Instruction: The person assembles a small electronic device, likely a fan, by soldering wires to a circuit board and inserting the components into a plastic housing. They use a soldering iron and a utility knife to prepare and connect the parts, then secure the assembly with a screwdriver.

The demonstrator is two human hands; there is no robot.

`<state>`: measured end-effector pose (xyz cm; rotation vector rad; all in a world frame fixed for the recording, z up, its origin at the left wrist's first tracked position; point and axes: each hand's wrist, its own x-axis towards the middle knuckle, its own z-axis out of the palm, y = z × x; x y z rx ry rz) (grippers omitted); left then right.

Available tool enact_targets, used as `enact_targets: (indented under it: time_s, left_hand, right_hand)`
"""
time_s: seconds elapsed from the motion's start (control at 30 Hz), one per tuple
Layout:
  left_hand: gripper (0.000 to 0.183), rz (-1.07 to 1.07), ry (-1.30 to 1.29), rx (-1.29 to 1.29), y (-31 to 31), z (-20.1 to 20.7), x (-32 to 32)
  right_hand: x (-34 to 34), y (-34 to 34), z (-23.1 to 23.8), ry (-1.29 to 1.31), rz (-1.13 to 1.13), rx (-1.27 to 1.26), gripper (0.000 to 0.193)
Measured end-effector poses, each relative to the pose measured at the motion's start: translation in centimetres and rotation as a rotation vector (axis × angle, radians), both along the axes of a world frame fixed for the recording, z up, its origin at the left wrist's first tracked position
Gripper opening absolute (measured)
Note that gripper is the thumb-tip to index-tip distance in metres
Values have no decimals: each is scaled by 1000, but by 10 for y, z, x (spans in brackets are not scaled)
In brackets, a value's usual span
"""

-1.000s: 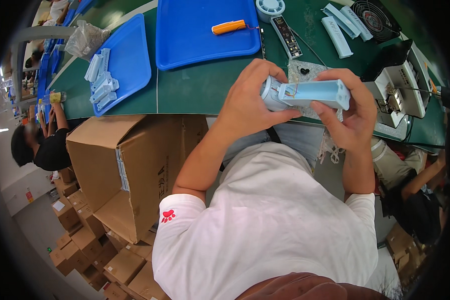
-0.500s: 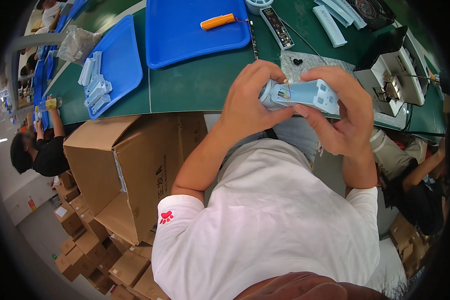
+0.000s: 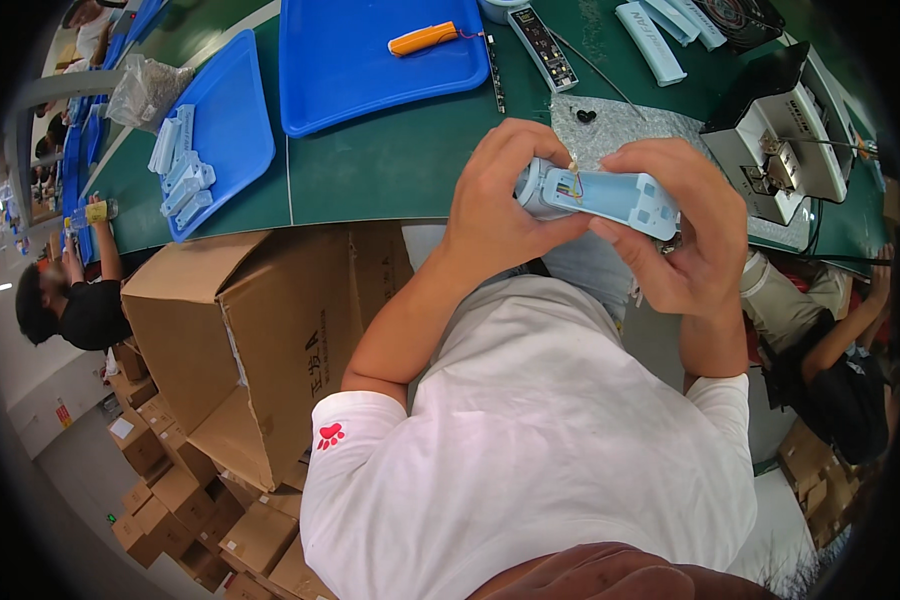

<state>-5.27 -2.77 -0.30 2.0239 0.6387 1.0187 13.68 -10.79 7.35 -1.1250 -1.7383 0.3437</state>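
Over the table's front edge I hold a light-blue plastic housing [image 3: 610, 197] between both hands. It has a long hollow handle part with square openings at its right end and a rounded part at the left, and thin coloured wires stick out of the handle's hollow. My left hand [image 3: 500, 205] is closed round the rounded end, its fingertips near the wires. With thumb and fingers my right hand [image 3: 692, 220] grips the other end. Beyond the hands a small black part [image 3: 586, 117] lies on a bubble-wrap sheet [image 3: 610, 135].
An orange battery [image 3: 422, 39] lies in a blue tray [image 3: 310, 122], beside a narrow circuit strip [image 3: 496, 80] and a circuit-board panel [image 3: 543, 50]. Light-blue parts [image 3: 184, 180] fill another tray's edge. At right stands a white-and-black bench device [image 3: 780, 150]. An open carton [image 3: 270, 340] sits left of me.
The view has shifted slightly, so the table items appear a little further left. Both hands keep their hold, and the housing has tilted slightly, showing more of its hollow side.
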Motion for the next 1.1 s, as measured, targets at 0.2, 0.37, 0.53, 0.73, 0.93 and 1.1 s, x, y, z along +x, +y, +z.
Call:
enact_targets:
  time_s: [0.2,0.37,0.53,0.73,0.93,1.1]
  left_hand:
    - [52,-1,-42,-23,-2,2,2]
    - [45,25,-99,-2,-4,-2,8]
    - [45,33,-139,40,-4,-10,9]
    - [41,33,-137,119,-4,-11,10]
    - [44,46,-132,119,-2,-14,9]
    - [45,49,-149,115,-4,-16,10]
  right_hand:
    - [-1,-3,-1,32,-3,16,46]
    - [-1,-7,-3,28,1,-5,51]
    - [-4,-7,-6,18,22,7,54]
    - [-6,-6,-8,0,12,18,53]
    - [-4,-6,-4,-11,14,8,51]
    - [-1,-10,-2,-85,26,-13,45]
